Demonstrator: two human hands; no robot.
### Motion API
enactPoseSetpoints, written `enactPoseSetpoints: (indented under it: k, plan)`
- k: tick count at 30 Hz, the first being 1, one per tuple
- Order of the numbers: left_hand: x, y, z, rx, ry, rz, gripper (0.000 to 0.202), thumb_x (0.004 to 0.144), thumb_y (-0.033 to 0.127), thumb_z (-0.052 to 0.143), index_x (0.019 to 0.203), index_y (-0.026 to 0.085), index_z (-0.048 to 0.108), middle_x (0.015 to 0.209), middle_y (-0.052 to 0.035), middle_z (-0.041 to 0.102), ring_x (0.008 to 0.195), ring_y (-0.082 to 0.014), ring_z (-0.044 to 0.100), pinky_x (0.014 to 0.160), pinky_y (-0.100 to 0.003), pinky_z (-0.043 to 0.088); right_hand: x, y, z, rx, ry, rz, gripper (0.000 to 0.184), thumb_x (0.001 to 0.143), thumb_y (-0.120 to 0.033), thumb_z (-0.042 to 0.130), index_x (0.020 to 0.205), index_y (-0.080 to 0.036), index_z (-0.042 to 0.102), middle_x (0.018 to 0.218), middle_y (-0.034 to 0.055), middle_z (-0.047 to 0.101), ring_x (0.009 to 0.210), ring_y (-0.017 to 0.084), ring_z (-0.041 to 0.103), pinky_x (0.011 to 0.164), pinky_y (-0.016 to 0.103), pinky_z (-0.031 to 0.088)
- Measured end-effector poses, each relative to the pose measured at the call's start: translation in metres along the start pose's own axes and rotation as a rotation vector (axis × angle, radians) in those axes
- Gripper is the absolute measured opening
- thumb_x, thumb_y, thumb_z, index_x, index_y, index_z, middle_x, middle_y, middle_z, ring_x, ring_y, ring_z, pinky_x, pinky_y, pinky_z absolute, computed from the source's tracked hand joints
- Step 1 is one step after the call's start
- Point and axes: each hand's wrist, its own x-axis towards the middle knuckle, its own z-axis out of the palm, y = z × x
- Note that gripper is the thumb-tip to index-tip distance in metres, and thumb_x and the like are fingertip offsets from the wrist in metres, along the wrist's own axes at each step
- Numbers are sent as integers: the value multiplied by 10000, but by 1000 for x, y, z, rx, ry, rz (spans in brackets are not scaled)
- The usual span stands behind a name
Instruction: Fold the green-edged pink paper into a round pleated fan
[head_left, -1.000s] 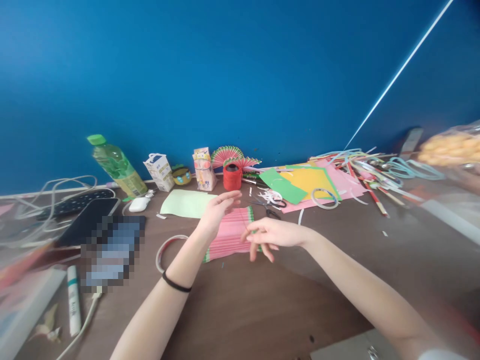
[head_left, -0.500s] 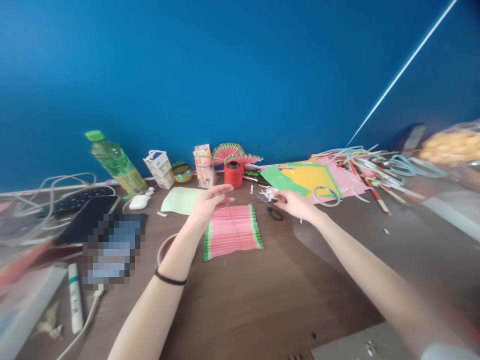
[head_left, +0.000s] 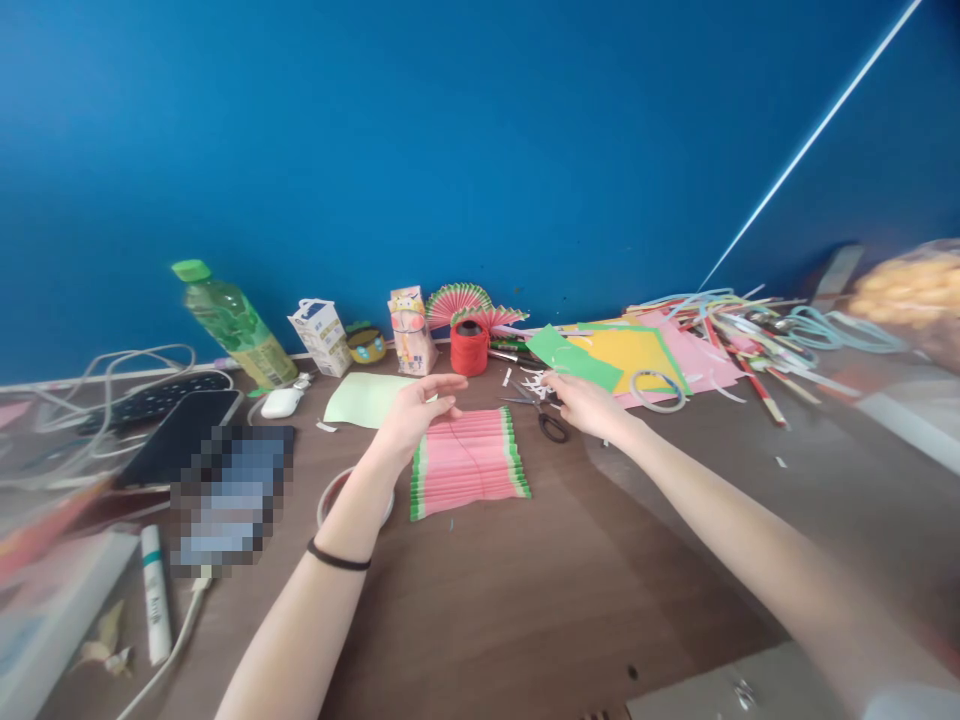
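Observation:
Pink pleated paper (head_left: 471,465) with green edges lies flat on the table, a thin thread across its middle. My left hand (head_left: 420,415) hovers at its upper left corner, fingers stretched and apart, holding nothing. Farther right, my right hand (head_left: 581,402) has its fingertips together at a small heap of white paper scraps (head_left: 534,383); whatever is between them is hidden. Black-handled scissors (head_left: 553,428) lie just below those fingers. Behind the pleated paper stands a red thread spool (head_left: 469,350), with a pleated fan (head_left: 459,300) in the same pink and green behind it.
Coloured paper sheets (head_left: 626,355) and a tape roll (head_left: 658,391) lie right, beside a pile of strips (head_left: 750,340). Pale green paper (head_left: 364,398), another tape ring (head_left: 326,497), phones (head_left: 180,435), a marker (head_left: 155,595) and a green bottle (head_left: 236,325) are left. A blue wall rises behind.
My right fingertips have shifted slightly away from the scissors handles, toward the white scraps. My left hand stays over the corner of the pleated paper, its fingers a little differently bent.

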Motion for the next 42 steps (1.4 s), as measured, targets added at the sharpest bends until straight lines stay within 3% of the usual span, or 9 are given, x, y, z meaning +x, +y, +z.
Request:
enactPoseSetpoints:
  k: [5, 11, 15, 17, 20, 24, 29, 35, 42]
  plan:
    - [-1, 1, 1, 6, 6, 6, 336, 663, 172, 628, 998, 148, 630, 1176, -99, 589, 587, -60, 583, 671, -258, 502, -5, 1, -13, 86, 25, 15, 520, 710, -28, 431, 1211, -165, 460, 1019, 106, 620, 807, 192, 580, 611, 235, 369]
    - [2, -2, 1, 2, 13, -3, 338, 657, 173, 625, 993, 143, 627, 1170, -100, 593, 577, -60, 582, 653, -254, 507, -5, 14, -37, 152, 147, 136, 380, 764, -118, 429, 1075, -209, 627, 1011, 88, 642, 821, 215, 587, 636, 265, 388]
    - [1, -1, 2, 21, 11, 4, 366, 652, 158, 621, 1018, 144, 617, 1185, -96, 583, 576, -55, 577, 654, -249, 508, -3, 16, -43, 537, 163, 242, 321, 757, -168, 433, 982, -174, 662, 836, 62, 667, 666, 165, 565, 593, 251, 391]
    - [1, 0, 2, 39, -3, -3, 378, 651, 154, 620, 1029, 149, 615, 1200, -96, 572, 566, -50, 571, 667, -262, 510, -2, 15, -41, 863, 92, 301, 267, 760, -217, 450, 909, -155, 662, 814, 63, 668, 647, 145, 554, 570, 234, 392]
    - [0, 1, 1, 67, -26, -5, 383, 656, 151, 618, 1039, 163, 617, 1215, -95, 556, 549, -45, 562, 679, -287, 509, -2, 13, -37, 1308, -145, 308, 257, 788, -307, 476, 902, -147, 643, 906, 87, 663, 688, 131, 563, 567, 213, 409]
    - [-1, 3, -1, 86, -56, -9, 407, 661, 128, 610, 1065, 179, 610, 1239, -93, 535, 550, -47, 562, 669, -292, 504, -5, 9, -38, 1605, -482, 226, 327, 832, -357, 478, 1069, -168, 601, 1089, 99, 598, 774, 122, 563, 638, 231, 466]
    - [-2, 6, -4, 80, -103, -26, 455, 663, 118, 610, 1112, 188, 579, 1311, -94, 491, 531, -30, 532, 584, -231, 486, -8, 0, -43, 1525, -552, 54, 338, 808, -299, 559, 1121, -173, 591, 949, 68, 571, 779, 110, 542, 652, 223, 476]
    - [-3, 6, -4, 48, -118, -37, 493, 651, 95, 603, 1131, 202, 585, 1321, -99, 482, 513, -25, 522, 557, -226, 475, 3, -12, -41, 1243, -620, 24, 319, 770, -357, 621, 1030, -173, 631, 785, 11, 515, 643, 64, 491, 521, 167, 409]
    - [0, -1, -9, -123, -182, -107, 488, 626, 85, 647, 1095, 216, 609, 1349, -90, 459, 526, -23, 523, 535, -208, 460, 14, -32, -36, 1397, -672, -32, 319, 733, -333, 651, 978, -131, 622, 703, -4, 510, 583, 65, 474, 485, 189, 376]
